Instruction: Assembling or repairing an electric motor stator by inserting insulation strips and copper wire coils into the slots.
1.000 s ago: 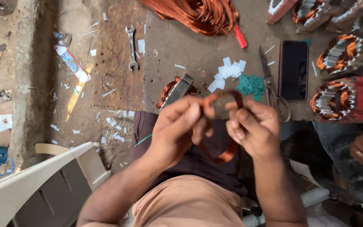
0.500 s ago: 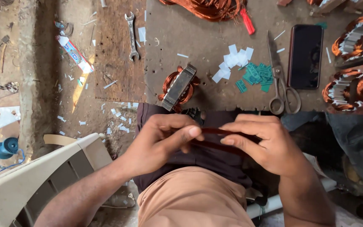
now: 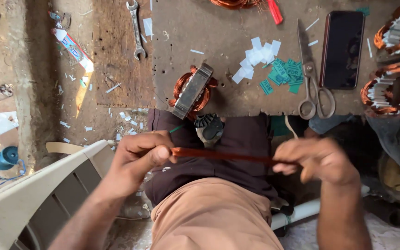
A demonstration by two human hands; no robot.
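left hand (image 3: 140,155) pinches one end of copper wire bundle (image 3: 223,156) | right hand (image 3: 318,159) grips other end | bundle stretched between hands | desk (image 3: 218,28) beyond

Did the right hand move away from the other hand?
Yes. The right hand slid outward, away from the left hand, to below the scissors, stretching the copper strand.
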